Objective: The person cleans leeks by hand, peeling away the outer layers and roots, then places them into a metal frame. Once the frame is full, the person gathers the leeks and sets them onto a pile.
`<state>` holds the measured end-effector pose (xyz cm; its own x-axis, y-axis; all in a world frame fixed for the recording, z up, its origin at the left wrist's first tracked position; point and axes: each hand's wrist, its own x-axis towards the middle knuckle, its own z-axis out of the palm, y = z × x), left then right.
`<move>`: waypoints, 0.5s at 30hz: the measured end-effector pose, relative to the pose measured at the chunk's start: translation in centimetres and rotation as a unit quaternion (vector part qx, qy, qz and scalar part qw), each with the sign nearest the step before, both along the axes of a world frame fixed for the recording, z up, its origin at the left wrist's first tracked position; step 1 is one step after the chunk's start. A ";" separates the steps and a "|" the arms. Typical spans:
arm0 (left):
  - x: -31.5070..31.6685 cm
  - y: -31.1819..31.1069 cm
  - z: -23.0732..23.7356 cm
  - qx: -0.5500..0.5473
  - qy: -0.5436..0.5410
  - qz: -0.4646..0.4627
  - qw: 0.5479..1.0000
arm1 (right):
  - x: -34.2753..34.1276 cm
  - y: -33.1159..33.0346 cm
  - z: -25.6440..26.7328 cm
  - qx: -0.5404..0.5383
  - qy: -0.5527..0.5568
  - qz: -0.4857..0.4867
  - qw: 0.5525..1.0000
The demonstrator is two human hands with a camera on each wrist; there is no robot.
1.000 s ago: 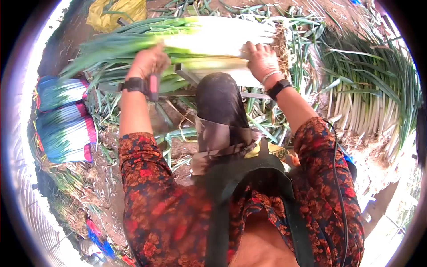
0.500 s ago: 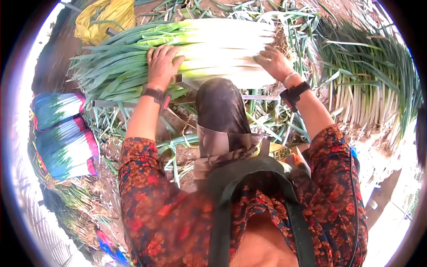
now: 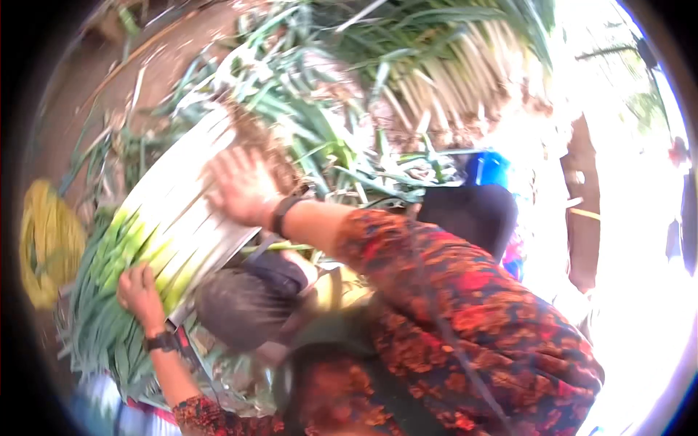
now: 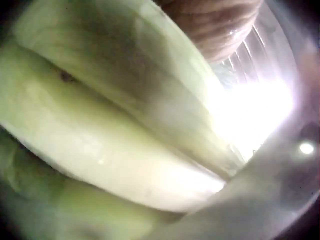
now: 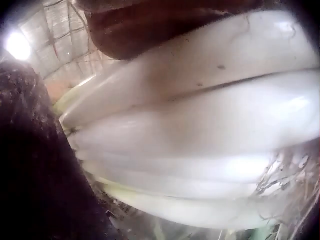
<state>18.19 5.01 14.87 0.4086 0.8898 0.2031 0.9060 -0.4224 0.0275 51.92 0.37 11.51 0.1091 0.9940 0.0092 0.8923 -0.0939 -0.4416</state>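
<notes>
A thick bundle of long green onions (image 3: 178, 189) lies in front of me, its white stalks toward the roots at upper right and its green leaves at lower left. My left hand (image 3: 142, 294) rests on the bundle where white turns to green. Near the root end, my right hand (image 3: 243, 189) lies on the white stalks with its fingers spread. Pale green stalks (image 4: 115, 130) fill the left wrist view, with part of a finger (image 4: 215, 25) above them. In the right wrist view, white stalks (image 5: 190, 120) lie close beneath a dark, shaded finger (image 5: 140, 32).
A metal bar (image 3: 180, 314) shows at the bundle's near side. The yellow bag (image 3: 49, 247) lies at left. Another heap of green onions (image 3: 443, 65) stands at the top, with loose leaves (image 3: 313, 131) scattered before it. Something blue (image 3: 491, 168) is at right.
The head view has swung to the right, so the bundle now slants at left. Both hands stay at the bundle; the right hand now lies with its fingers spread over the white stalks.
</notes>
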 end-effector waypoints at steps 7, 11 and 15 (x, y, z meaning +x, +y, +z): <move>-1.8 1.0 -1.2 -0.048 -0.005 0.054 0.997 | 3.4 -1.8 1.8 0.060 0.167 0.074 0.981; -2.5 3.0 -0.1 -0.134 -0.148 0.084 0.976 | 13.2 -5.8 6.2 0.123 0.277 0.063 0.951; -0.6 2.1 6.3 -0.018 -0.164 0.100 0.981 | 29.1 -8.2 3.0 0.028 0.183 -0.053 0.981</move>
<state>17.58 7.08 21.19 0.1434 0.9548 0.2605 0.9106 -0.2304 0.3430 81.04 -7.85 14.50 0.2178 0.9760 0.0039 0.6589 -0.1441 -0.7383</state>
